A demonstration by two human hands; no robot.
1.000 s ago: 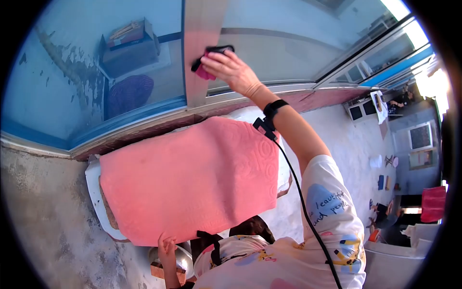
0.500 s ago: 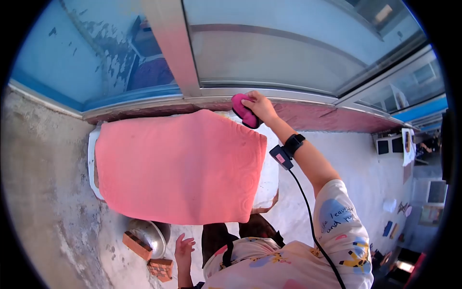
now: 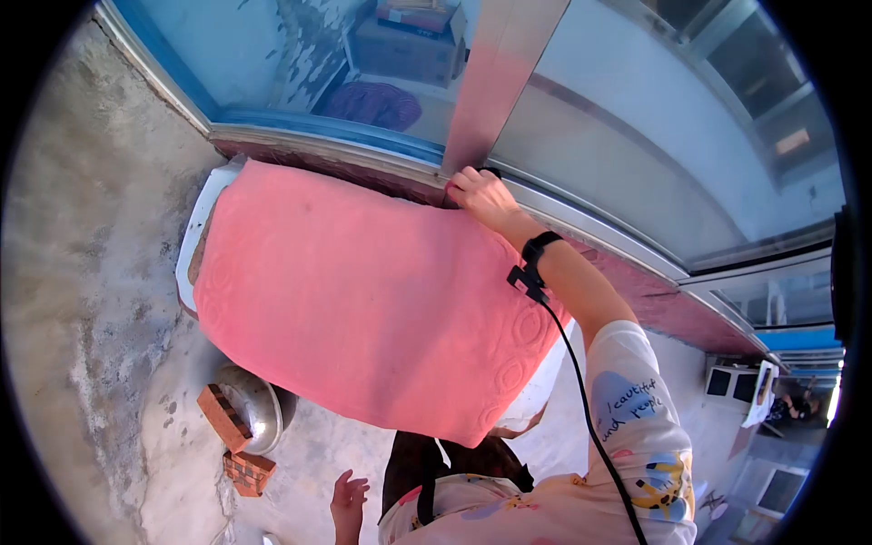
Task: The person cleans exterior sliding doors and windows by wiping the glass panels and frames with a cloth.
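At the window ledge, my right hand (image 3: 486, 195) is closed around a small magenta item with a black edge (image 3: 450, 188). The fingers hide most of it, so its kind is not plain. The hand is at the foot of the window post, just beyond the far edge of a pink towel-like cloth (image 3: 363, 300). That cloth is spread over a white-rimmed surface (image 3: 186, 263). Low in the view, my left hand (image 3: 348, 498) hangs by my body with its fingers apart, holding nothing.
A metal bowl (image 3: 263, 418) stands on the floor at lower left beside red bricks (image 3: 223, 418). Window frames and glass (image 3: 627, 154) line the far side. A black cable (image 3: 581, 391) runs from my right wrist. White furniture (image 3: 731, 381) stands at far right.
My right hand has moved left along the ledge to the window post, turning so the magenta item is mostly hidden. The camera view has rotated. My left hand stays low and open.
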